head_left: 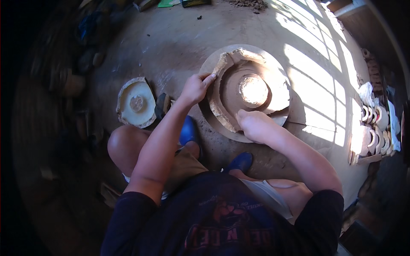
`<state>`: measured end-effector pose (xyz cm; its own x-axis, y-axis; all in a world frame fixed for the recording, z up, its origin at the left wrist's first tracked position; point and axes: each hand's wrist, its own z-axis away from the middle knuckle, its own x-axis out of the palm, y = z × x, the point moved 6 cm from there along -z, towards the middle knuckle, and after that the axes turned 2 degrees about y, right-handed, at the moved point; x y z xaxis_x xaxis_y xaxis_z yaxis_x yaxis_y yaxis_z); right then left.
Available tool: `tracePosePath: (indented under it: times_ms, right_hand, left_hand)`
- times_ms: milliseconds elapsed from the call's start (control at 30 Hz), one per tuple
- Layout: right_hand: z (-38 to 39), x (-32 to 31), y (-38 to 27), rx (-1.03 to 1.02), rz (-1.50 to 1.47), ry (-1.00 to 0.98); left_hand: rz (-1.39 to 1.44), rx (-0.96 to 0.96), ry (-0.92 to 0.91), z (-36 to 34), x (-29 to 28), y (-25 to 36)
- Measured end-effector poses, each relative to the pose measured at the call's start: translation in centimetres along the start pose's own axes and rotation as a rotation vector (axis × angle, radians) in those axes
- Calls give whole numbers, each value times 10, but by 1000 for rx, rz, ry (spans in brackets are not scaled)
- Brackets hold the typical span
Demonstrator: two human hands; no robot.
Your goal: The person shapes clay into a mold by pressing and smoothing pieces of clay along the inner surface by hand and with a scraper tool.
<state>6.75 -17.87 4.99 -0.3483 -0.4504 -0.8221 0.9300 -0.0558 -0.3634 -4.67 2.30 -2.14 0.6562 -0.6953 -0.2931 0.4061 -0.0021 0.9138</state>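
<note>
Our left hand (195, 88) pinches the clay ring's (222, 91) left rim; our right hand (253, 124) presses flat and open on its near edge.

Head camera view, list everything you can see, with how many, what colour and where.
Clay ring: one, brown, on the round board, rough outer edge.
Clay lump: one, pale brown, middle of the ring.
Round board: one, tan, on the floor.
Mould: one, cream, on the floor to the left.
Curved clay pieces: a row, pale, far right.
Shoes: two, blue, below the board.
Left hand: fingers on the ring's rim.
Right hand: pressing the ring's near side.
</note>
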Motion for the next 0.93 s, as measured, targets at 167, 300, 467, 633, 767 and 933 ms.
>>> tracePosePath:
  times_ms: [167, 300, 467, 633, 767, 933]
  right_hand:
    - [43, 7, 24, 9, 102, 35]
    - [98, -22, 37, 187, -573, 500]
    - [138, 45, 30, 605, -1331, 514]
    - [145, 37, -9, 487, -1049, 906]
    - [153, -19, -74, 161, -270, 1152]
    - [186, 38, -61, 240, -288, 1163]
  left_hand:
    - [-169, 116, 111, -11, -4, 17]
    - [-307, 140, 156, -13, -6, 21]
    - [-474, 173, 194, 1, -5, 36]
    - [-411, 256, 252, 72, 4, 101]
    - [528, -150, -436, 141, 94, 110]
    - [766, -509, -980, 223, 153, 117]
